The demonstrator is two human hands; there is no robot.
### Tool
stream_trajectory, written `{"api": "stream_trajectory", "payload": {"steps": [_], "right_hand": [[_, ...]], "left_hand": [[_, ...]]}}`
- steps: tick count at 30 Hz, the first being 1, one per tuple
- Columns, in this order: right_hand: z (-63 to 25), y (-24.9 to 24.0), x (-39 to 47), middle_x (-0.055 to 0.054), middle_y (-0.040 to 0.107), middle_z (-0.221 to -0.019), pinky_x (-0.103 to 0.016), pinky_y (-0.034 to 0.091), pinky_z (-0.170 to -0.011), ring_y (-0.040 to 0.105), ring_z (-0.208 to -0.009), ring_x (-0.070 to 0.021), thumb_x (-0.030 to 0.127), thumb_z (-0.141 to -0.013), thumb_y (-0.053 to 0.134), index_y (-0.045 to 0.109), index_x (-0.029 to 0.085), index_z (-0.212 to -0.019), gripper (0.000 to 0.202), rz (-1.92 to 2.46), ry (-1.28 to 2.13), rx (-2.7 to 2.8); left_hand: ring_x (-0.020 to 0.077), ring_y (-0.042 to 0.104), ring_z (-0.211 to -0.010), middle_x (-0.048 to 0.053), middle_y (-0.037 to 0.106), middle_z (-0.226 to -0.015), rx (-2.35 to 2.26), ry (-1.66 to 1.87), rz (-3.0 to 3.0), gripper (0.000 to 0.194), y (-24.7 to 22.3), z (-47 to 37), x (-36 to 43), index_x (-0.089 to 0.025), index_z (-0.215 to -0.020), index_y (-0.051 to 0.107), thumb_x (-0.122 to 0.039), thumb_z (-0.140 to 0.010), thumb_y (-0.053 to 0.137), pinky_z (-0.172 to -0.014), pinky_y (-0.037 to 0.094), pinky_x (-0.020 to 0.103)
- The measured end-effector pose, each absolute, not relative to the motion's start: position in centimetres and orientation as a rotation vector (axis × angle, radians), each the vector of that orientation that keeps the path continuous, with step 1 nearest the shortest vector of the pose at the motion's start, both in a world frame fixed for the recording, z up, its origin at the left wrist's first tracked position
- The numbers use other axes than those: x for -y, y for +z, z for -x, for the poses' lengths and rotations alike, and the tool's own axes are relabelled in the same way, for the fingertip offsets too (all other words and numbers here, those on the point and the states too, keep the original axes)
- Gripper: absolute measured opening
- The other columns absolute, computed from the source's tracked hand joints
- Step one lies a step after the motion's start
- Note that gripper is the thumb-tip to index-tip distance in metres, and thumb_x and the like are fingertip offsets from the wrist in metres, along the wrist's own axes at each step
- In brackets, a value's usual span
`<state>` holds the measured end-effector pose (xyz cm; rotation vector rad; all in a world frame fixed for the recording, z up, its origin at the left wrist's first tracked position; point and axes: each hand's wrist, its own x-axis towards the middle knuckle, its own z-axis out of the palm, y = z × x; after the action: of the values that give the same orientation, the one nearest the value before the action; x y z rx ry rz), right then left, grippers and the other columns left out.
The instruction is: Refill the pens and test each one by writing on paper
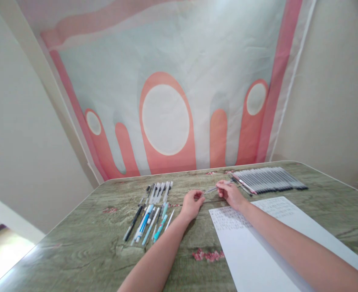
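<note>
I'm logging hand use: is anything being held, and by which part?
Yes, a slim pen: the right hand pinches it partway along; the left hand is at its left end, its grip unclear.

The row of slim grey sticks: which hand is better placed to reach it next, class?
Probably the right hand, though it pinches a slim stick: it is close to the left end of the row of sticks, while the left hand is farther away, nearer the mixed pens.

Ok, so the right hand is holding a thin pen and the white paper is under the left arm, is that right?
Not quite: the head view shows the white paper under the right arm, not the left. The right hand does hold a thin pen.
</note>
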<state>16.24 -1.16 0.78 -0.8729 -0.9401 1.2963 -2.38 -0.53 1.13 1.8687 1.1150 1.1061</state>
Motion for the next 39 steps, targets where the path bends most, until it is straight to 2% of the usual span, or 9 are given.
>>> {"api": "stream_trajectory", "payload": {"steps": [10,17,27,31,36,39], "right_hand": [[-16.0,0.6,1.4,0.004,0.049,-0.049,-0.023,0.029,-0.044,0.04,-0.042,-0.0074,0.038,-0.064,0.064,0.053,0.018,-0.064,0.023,0.929,1.199,1.082],[-16.0,0.5,1.2,0.005,0.049,-0.048,-0.022,0.028,-0.042,0.038,-0.04,-0.007,0.042,-0.064,0.065,0.05,0.018,-0.063,0.028,0.941,1.216,1.017],[-15.9,0.6,1.4,0.004,0.049,-0.051,-0.021,0.027,-0.042,0.039,-0.042,-0.0066,0.044,-0.066,0.064,0.051,0.017,-0.061,0.03,0.953,1.157,1.083],[-16.0,0.8,1.7,0.002,0.055,-0.056,-0.021,0.026,-0.042,0.039,-0.043,-0.006,0.044,-0.069,0.062,0.055,0.016,-0.063,0.029,0.979,1.135,1.157],[-15.8,1.4,2.1,0.001,0.059,-0.057,-0.021,0.029,-0.043,0.04,-0.043,-0.0063,0.044,-0.068,0.061,0.059,0.016,-0.065,0.028,0.991,1.13,1.303],[-15.6,1.5,2.2,0.002,0.058,-0.054,-0.021,0.029,-0.042,0.04,-0.042,-0.0062,0.043,-0.066,0.064,0.059,0.015,-0.064,0.029,1.015,1.13,1.333]], "left_hand": [[0.0151,0.055,-0.072,0.005,0.063,-0.079,-1.085,1.096,-1.881,0.017,1.2,2.5,0.9,-0.017,-0.08,0.066,-0.021,-0.064,0.063,-0.073,0.043,0.028],[0.0148,0.057,-0.071,0.006,0.064,-0.079,-1.061,1.134,-1.8,0.02,1.0,2.2,1.0,-0.016,-0.084,0.063,-0.028,-0.069,0.06,-0.068,0.045,0.026],[0.0154,0.058,-0.063,0.005,0.063,-0.076,-0.993,1.088,-1.732,0.026,0.9,1.9,1.6,-0.018,-0.087,0.062,-0.037,-0.072,0.055,-0.043,0.041,0.02],[0.0153,0.057,-0.065,0.006,0.063,-0.078,-0.971,1.098,-1.731,0.026,0.8,1.7,1.7,-0.017,-0.091,0.061,-0.036,-0.074,0.054,-0.051,0.045,0.023],[0.0165,0.057,-0.08,0.006,0.063,-0.088,-0.917,1.141,-1.898,0.023,1.4,1.2,2.3,-0.017,-0.092,0.06,-0.032,-0.074,0.056,-0.074,0.043,0.026],[0.0166,0.056,-0.082,0.006,0.063,-0.088,-0.906,1.113,-1.96,0.025,1.7,1.1,2.5,-0.016,-0.092,0.06,-0.034,-0.077,0.053,-0.076,0.042,0.027]]}}
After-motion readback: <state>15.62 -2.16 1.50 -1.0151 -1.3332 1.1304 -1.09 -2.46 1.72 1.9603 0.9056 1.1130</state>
